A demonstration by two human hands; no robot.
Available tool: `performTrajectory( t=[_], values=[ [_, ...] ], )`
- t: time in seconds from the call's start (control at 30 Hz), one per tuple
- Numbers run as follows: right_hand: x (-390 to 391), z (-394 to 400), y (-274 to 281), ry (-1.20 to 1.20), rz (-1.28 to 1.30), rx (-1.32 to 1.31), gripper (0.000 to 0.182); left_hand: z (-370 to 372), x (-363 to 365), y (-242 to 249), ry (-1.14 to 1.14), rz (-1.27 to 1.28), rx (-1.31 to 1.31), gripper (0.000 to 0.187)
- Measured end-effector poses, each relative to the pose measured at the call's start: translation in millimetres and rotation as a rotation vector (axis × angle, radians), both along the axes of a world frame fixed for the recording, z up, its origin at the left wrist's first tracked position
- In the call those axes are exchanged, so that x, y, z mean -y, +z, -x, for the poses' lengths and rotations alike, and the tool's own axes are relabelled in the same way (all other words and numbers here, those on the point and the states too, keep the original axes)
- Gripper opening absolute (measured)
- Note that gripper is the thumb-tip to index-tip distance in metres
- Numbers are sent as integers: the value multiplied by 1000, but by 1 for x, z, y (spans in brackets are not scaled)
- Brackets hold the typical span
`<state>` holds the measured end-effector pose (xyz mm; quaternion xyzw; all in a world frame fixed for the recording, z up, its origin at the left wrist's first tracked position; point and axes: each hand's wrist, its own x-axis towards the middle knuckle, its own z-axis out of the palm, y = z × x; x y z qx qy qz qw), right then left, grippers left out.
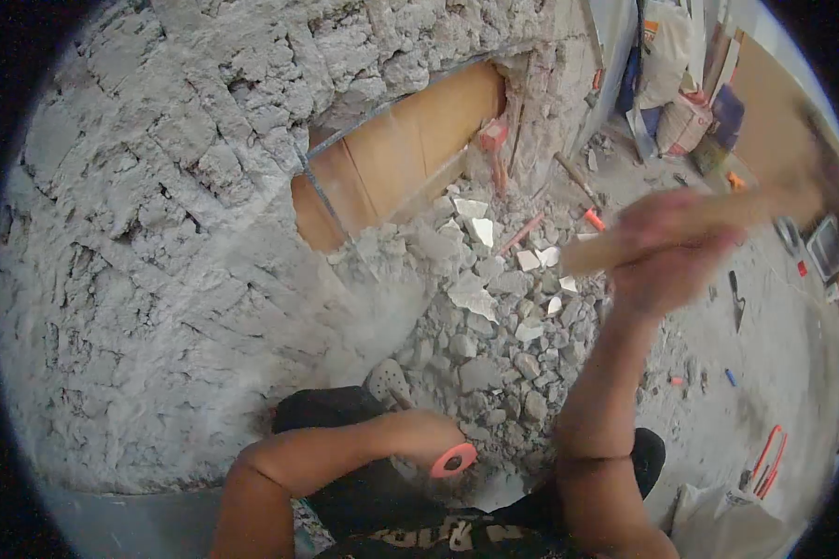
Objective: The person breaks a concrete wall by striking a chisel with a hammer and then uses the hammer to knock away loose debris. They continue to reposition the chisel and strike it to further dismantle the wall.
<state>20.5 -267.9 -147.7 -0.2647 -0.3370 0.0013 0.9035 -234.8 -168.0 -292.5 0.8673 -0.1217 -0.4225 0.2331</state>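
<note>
My right hand (671, 242) is closed around the wooden handle (746, 212) of a hammer, raised at the right and smeared by motion; its head is blurred near the right edge. Low in the middle, my left hand (424, 438) wraps round a tool with a round orange-red guard (453, 460) at its end; the rest of that tool is hidden. Broken rubble (494, 363) lies between my arms. Beyond it stands the chipped concrete wall (158, 186), with an opening that shows brown boards (391, 149) and bent rebar.
An orange-red block-shaped tool (494, 138) leans by the opening. A hammer handle (578, 179), a red rod (522, 233) and a trowel (737, 303) lie on the floor. Sacks (685, 121) stand at the back right; a white bag (727, 522) sits at lower right.
</note>
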Motion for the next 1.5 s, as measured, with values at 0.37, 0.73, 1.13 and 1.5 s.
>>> performTrajectory(
  t=[0.37,0.73,1.13,1.5],
  values=[
    [-215,72,-147,-475,696,633,12,-13,12,-44,-101,418,49,22],
    [-22,2,-3,257,-206,-75,67,-4,9,-5,-21,65,-16,30],
    [-147,91,-123,319,977,108,37,-24,17,-44,-121,201,-28,26],
    [-65,27,17,396,-200,-172,65,-13,21,-32,-177,226,24,27]
  ],
)
